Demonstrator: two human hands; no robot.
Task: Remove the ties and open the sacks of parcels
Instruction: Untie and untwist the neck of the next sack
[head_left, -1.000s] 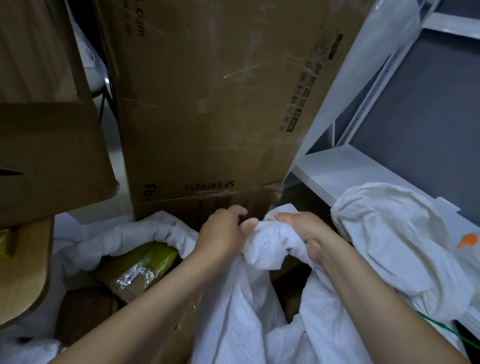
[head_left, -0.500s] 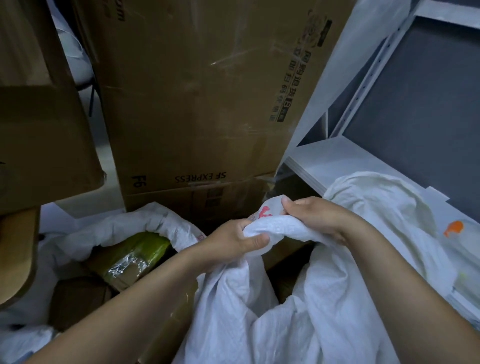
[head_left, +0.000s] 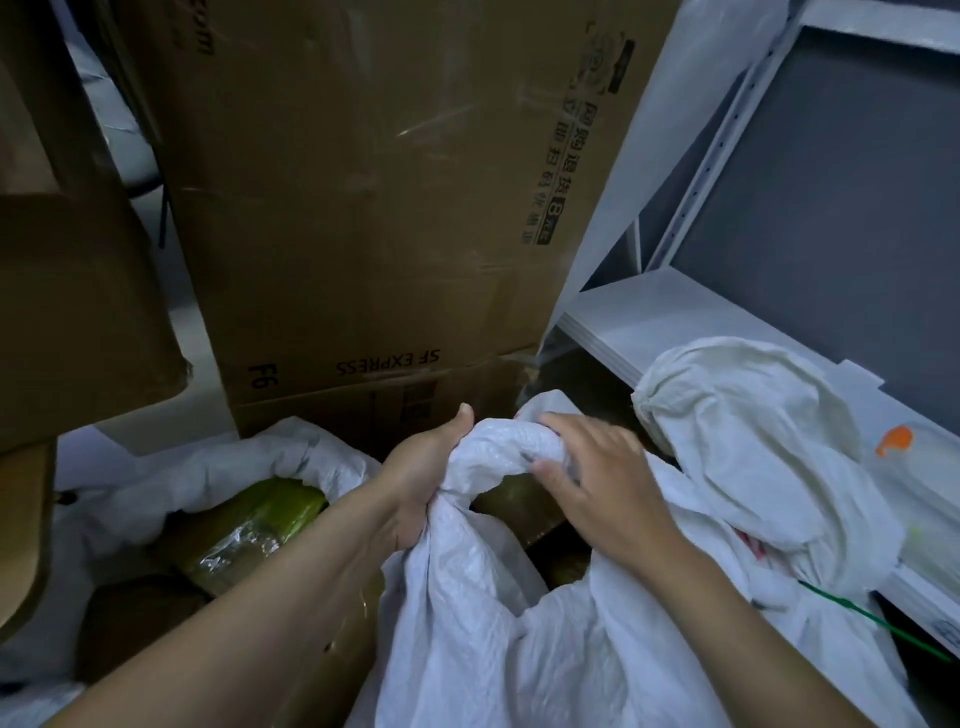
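A white woven sack (head_left: 498, 623) fills the lower middle, its top bunched into a thick twisted neck (head_left: 498, 452). My left hand (head_left: 421, 473) is closed around the neck from the left, thumb up. My right hand (head_left: 597, 478) rests on the right side of the bunch, fingers curled over it and thumb pressing in. A second white sack (head_left: 753, 457) lies to the right, its mouth gathered at the upper left. A third white sack (head_left: 218, 467) lies open on the left with a green-wrapped parcel (head_left: 260, 519) inside. A thin green tie (head_left: 872, 623) trails at the lower right.
A tall SF Express cardboard box (head_left: 363, 208) stands right behind the sacks. Another cardboard box (head_left: 67, 286) overhangs at the left. A white metal shelf (head_left: 675, 322) with a grey back panel runs along the right. Brown boxes (head_left: 130, 618) sit at the lower left.
My left hand has slid down to clamp the neck of the sack. My right hand has loosened from a full grip to fingers laid over the bunched top.
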